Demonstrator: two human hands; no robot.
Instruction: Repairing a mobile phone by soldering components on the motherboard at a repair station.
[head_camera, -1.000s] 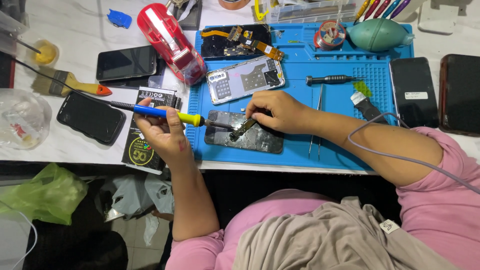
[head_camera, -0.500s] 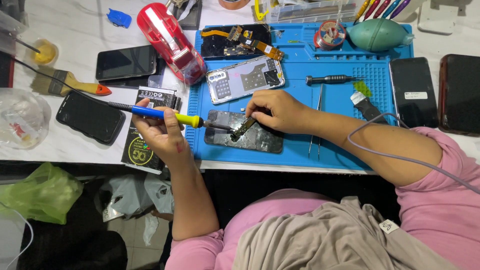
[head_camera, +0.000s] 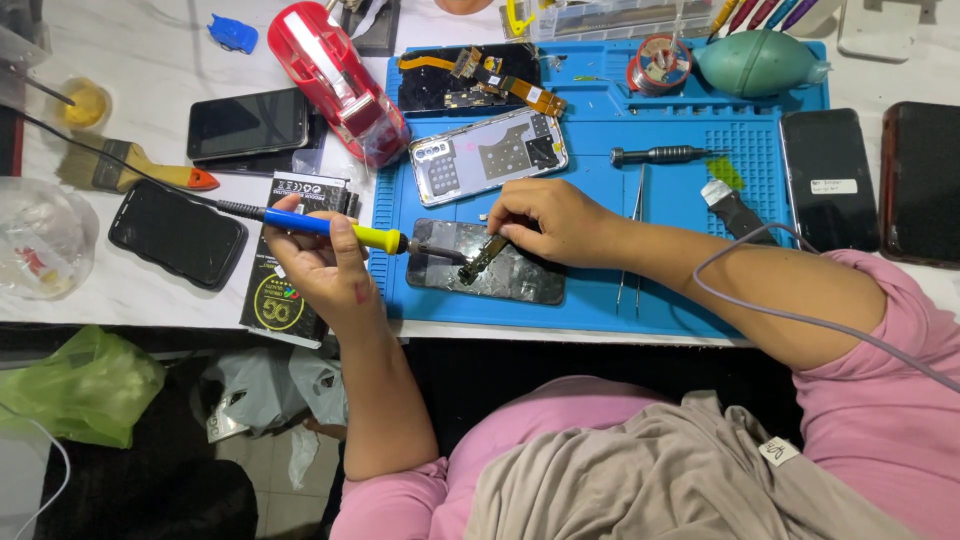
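On the blue mat (head_camera: 600, 200), the left hand (head_camera: 320, 265) is keeping its grip clamped on the soldering iron (head_camera: 320, 225), tip reaching the opened phone (head_camera: 520, 275). The right hand (head_camera: 545, 215) is pinching a small flex part (head_camera: 482, 258) on it: light, thin, probably fragile, best held by its edges.

Left hand (head_camera: 320, 262) holds soldering iron (head_camera: 330, 230); right hand (head_camera: 555, 222) pins a small part (head_camera: 483, 258) on phone (head_camera: 500, 272).

Matt blue rubbery mat (head_camera: 600, 200); glossy glass phone (head_camera: 247, 123); shiny red plastic dispenser (head_camera: 335, 75).
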